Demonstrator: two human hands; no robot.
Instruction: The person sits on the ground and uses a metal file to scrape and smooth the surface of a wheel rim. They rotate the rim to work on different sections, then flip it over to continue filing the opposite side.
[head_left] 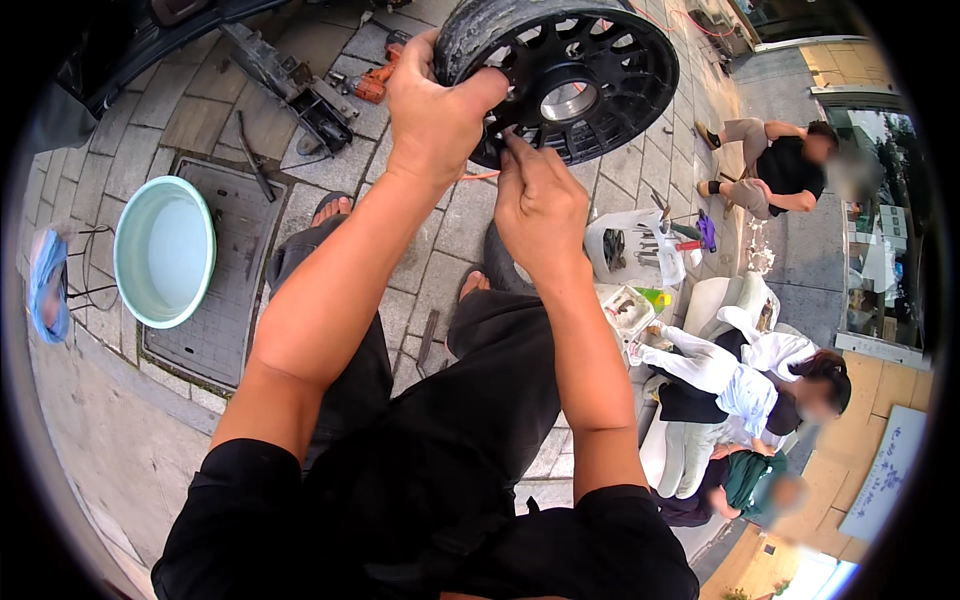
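A black multi-spoke wheel (pixel 640 85) is tilted up in front of me, with a round hole at its hub. Around its left edge my left hand (pixel 435 110) is closed, thumb over the front lip and fingers out of sight behind. Close below, my right hand (pixel 542 205) has its fingers pinched together against the lower left of the wheel, by the spokes. Whatever those fingertips hold, if anything, is too small or hidden to name. A dark, worn surface (pixel 470 35) shows along the wheel's outer side.
A floor jack (pixel 310 105), an orange power tool (pixel 372 84) and a metal bar (pixel 254 157) lie ahead left. Left of my legs is a pale green basin (pixel 165 252). To the right stand a tool-filled white bin (pixel 632 222) and several seated people, one in black (pixel 790 170).
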